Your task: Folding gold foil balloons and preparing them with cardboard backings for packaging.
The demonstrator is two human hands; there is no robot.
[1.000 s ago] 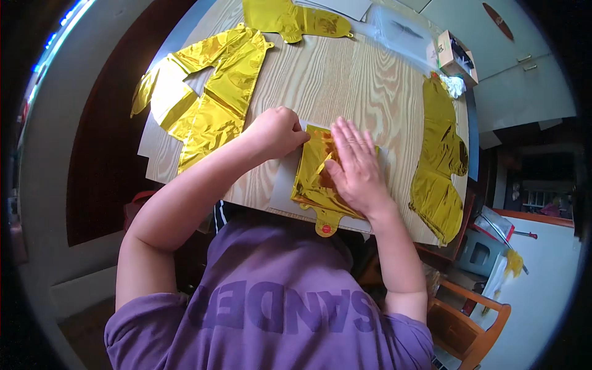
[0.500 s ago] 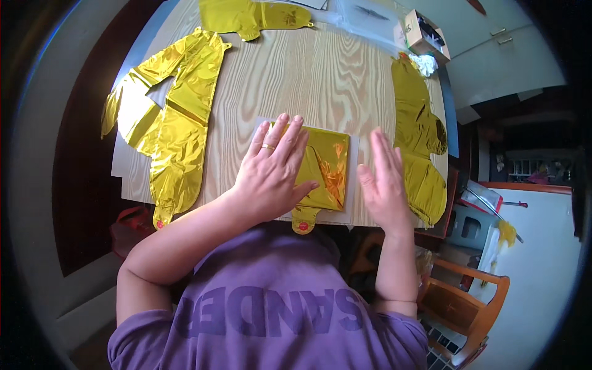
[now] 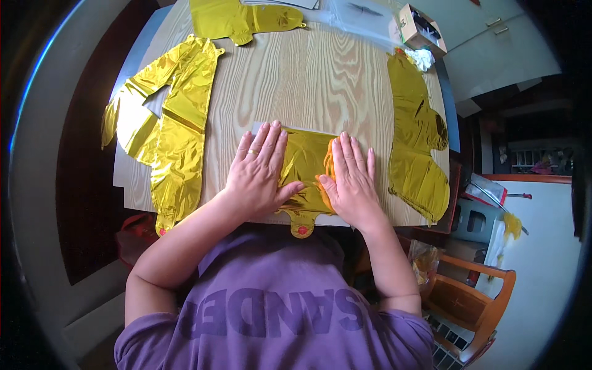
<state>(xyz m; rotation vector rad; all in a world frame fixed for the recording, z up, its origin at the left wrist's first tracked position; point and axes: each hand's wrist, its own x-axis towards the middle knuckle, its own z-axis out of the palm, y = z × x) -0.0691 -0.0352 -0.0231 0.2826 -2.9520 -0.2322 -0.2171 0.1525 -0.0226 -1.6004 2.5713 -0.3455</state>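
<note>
Gold foil (image 3: pixel 308 151) sits between the flat left hand (image 3: pixel 258 171) and flat right hand (image 3: pixel 353 184), touching both (neither grips it), looking mostly folded, while big gold sheets (image 3: pixel 180 132) past the hands lie unfolded.

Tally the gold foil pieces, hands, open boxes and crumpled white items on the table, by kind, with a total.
Gold foil pieces: 4 (folded piece, left piece, right piece, far piece)
Hands: 2 (left hand, right hand)
Open box: 1
Crumpled white item: 1
Total: 8
</note>
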